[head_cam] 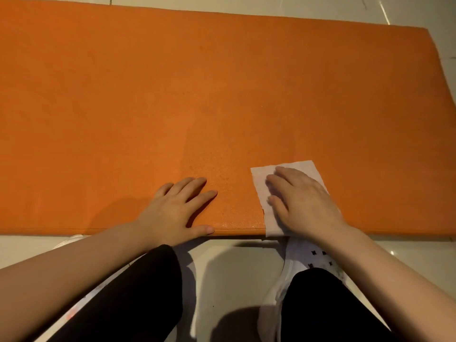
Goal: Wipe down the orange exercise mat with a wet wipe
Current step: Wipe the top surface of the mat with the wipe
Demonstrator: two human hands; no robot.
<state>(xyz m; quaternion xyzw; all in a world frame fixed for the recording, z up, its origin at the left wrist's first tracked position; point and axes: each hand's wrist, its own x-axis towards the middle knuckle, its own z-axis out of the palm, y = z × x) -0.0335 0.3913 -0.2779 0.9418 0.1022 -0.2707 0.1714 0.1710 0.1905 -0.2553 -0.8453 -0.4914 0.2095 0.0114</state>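
Our right hand (302, 201) lies palm-down on the wipe (264, 191), fingers straight and a little spread, pressing it flat against the mat (222, 95). No pinch, no curl, just flat pressure. The wipe is a white, roughly rectangular sheet, spread in one layer with a slight wrinkle along its left side. Its far corners show beyond our fingertips; its near end hangs just over the mat's front edge. It sits at the near edge of the mat, right of centre in view.

Our left hand (177, 208) rests flat on the mat just beside the wipe, apart from it, fingers extended and fanned, thumb along the front edge. It holds nothing.

Between the two hands the mat surface looks pebbled and slightly glossy, with small specks or droplets catching light; we cannot tell which. The rest of the mat is even matte orange, thick, with a stitched-looking seam along the front edge. It lies flat on pale glossy floor tiles (234, 267), running across the whole view and cut off at the left.

Closer in, we see our bare forearms, black trousers (138, 292) and a white shoe (296, 265) with small dark marks, toe touching the mat's front edge under the right wrist.
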